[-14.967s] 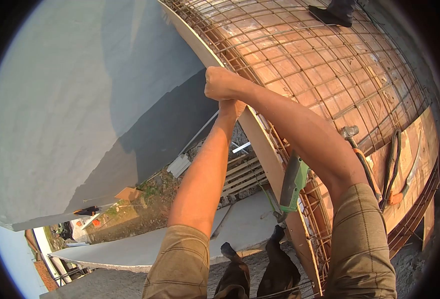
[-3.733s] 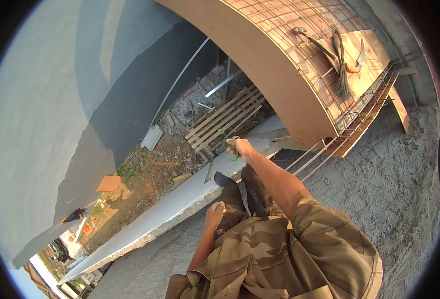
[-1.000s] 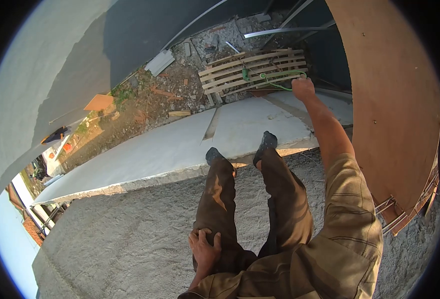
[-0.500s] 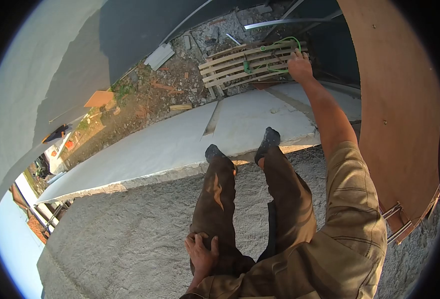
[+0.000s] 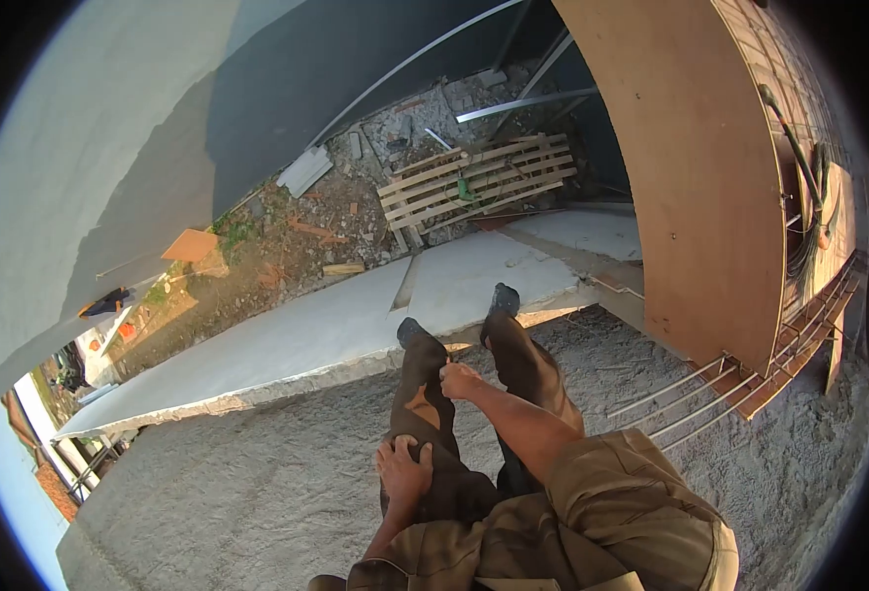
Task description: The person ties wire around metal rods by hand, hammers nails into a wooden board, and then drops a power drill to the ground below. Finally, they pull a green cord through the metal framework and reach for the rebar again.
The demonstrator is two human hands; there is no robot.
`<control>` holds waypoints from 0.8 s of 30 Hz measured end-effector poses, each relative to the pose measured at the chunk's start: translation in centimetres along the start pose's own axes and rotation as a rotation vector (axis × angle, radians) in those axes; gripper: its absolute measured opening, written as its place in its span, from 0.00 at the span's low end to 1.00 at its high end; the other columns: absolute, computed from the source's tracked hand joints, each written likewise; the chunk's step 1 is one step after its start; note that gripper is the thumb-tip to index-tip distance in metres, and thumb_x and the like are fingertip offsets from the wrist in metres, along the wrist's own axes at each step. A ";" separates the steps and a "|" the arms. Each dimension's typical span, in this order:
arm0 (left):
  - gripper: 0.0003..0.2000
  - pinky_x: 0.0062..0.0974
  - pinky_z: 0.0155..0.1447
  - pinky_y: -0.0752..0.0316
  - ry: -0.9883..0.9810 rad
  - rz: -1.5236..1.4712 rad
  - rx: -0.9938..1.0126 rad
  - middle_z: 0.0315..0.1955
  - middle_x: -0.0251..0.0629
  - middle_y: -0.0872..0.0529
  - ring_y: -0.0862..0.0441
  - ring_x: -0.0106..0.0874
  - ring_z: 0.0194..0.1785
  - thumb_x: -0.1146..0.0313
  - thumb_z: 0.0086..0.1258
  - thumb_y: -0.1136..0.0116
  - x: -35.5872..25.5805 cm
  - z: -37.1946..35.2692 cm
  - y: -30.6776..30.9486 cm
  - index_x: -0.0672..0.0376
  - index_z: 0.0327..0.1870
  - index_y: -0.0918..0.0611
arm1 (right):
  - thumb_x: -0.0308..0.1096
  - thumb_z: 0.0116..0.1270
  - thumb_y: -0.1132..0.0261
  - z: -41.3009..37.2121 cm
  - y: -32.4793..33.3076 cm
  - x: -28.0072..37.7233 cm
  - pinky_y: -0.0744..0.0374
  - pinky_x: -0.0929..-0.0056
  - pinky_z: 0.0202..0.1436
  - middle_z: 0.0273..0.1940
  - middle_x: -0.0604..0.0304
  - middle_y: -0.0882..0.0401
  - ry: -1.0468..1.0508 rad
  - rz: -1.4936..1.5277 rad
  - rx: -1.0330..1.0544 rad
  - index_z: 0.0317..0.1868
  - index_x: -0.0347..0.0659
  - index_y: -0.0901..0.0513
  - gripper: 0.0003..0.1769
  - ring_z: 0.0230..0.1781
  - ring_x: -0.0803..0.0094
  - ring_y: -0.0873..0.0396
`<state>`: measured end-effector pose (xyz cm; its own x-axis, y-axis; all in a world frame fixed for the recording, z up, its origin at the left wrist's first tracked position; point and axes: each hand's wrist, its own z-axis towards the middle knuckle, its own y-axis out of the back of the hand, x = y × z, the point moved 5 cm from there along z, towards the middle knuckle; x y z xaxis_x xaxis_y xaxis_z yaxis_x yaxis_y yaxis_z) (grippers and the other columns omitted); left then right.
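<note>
My left hand (image 5: 405, 471) rests on my thigh, its fingers apart on the brown trousers (image 5: 434, 478). Farther forward, my right hand (image 5: 461, 380) is closed beside my other knee, between the legs. Whatever its curled fingers may hold is too small to make out. Both feet, in dark socks (image 5: 503, 298), are at the edge of a pale concrete ledge (image 5: 326, 320). Beyond the ledge, far below my hands, a green object (image 5: 466, 190) lies on a wooden slatted pallet (image 5: 425, 182).
Rough grey concrete (image 5: 287, 473) spreads around my legs. On the right stand a large brown board (image 5: 691, 197), protruding steel bars (image 5: 671, 394) and a dark hose (image 5: 799, 148). Rubble (image 5: 326, 207) covers the ground below the ledge. A grey wall (image 5: 159, 128) rises at the left.
My right hand has come back from over the pallet to beside my knee. The green loop near it is no longer visible. The view has turned right, showing more of the board and bars.
</note>
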<state>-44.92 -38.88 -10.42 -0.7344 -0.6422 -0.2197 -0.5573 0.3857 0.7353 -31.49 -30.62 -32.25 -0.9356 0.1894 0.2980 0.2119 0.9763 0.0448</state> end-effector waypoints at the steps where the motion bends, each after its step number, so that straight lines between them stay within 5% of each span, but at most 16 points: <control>1: 0.15 0.49 0.61 0.32 0.006 -0.007 0.011 0.49 0.49 0.24 0.28 0.51 0.58 0.55 0.61 0.31 -0.1 0.1 0.4 0.51 0.43 0.19 | 0.40 0.64 0.35 -1.5 -0.4 0.6 0.21 0.54 0.62 0.58 0.46 0.19 0.047 0.014 -0.031 0.55 0.45 0.16 0.19 0.60 0.50 0.20; 6: 0.14 0.46 0.62 0.30 -0.024 -0.061 0.067 0.48 0.49 0.20 0.24 0.50 0.57 0.56 0.63 0.32 1.0 1.3 1.5 0.52 0.45 0.15 | 0.36 0.62 0.36 -9.0 2.7 1.6 0.20 0.56 0.59 0.49 0.44 0.15 0.305 0.059 -0.265 0.47 0.42 0.13 0.15 0.53 0.48 0.17; 8: 0.14 0.40 0.59 0.27 0.004 -0.213 0.110 0.45 0.48 0.15 0.20 0.48 0.53 0.57 0.65 0.34 2.8 2.1 1.5 0.55 0.45 0.14 | 0.40 0.64 0.36 -11.9 6.2 0.3 0.20 0.56 0.58 0.48 0.44 0.14 0.109 0.231 -0.313 0.45 0.40 0.12 0.15 0.53 0.51 0.16; 10: 0.14 0.35 0.57 0.24 0.051 -0.459 0.157 0.42 0.47 0.12 0.16 0.43 0.49 0.59 0.67 0.36 4.5 3.4 1.7 0.59 0.46 0.13 | 0.39 0.63 0.36 -13.7 9.3 -1.5 0.19 0.56 0.55 0.43 0.43 0.13 0.156 0.226 -0.560 0.43 0.40 0.12 0.14 0.49 0.49 0.15; 15: 0.15 0.27 0.51 0.24 0.095 -0.619 0.135 0.39 0.40 0.10 0.16 0.29 0.44 0.61 0.70 0.38 7.6 3.3 5.4 0.64 0.47 0.14 | 0.38 0.62 0.37 -23.5 14.1 -2.2 0.18 0.56 0.51 0.36 0.40 0.14 0.198 0.239 -0.764 0.41 0.40 0.12 0.14 0.43 0.46 0.14; 18: 0.14 0.25 0.46 0.24 0.139 -0.697 0.138 0.35 0.33 0.13 0.19 0.25 0.38 0.62 0.71 0.39 13.1 5.2 4.4 0.64 0.47 0.13 | 0.37 0.62 0.37 -26.4 13.0 -2.6 0.18 0.56 0.51 0.37 0.40 0.14 0.199 0.290 -0.803 0.41 0.40 0.11 0.13 0.43 0.46 0.14; 20: 0.11 0.21 0.31 0.30 0.187 -0.822 0.182 0.26 0.29 0.20 0.25 0.20 0.28 0.63 0.72 0.40 13.6 4.3 6.6 0.61 0.43 0.14 | 0.36 0.63 0.38 -28.0 11.6 -2.1 0.19 0.59 0.50 0.40 0.42 0.14 0.236 0.239 -0.791 0.45 0.39 0.13 0.14 0.43 0.49 0.15; 24: 0.09 0.24 0.28 0.30 0.291 -0.824 0.248 0.24 0.29 0.21 0.26 0.23 0.25 0.65 0.72 0.43 17.8 2.8 7.2 0.60 0.43 0.16 | 0.36 0.64 0.37 -30.5 10.4 0.4 0.20 0.56 0.51 0.40 0.41 0.14 0.344 0.297 -0.796 0.46 0.37 0.13 0.15 0.44 0.45 0.16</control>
<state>-63.08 -45.66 -10.89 0.0422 -0.9067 -0.4196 -0.9549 -0.1601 0.2500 -21.03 -23.61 -2.61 -0.7024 0.2549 0.6646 0.6821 0.5077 0.5263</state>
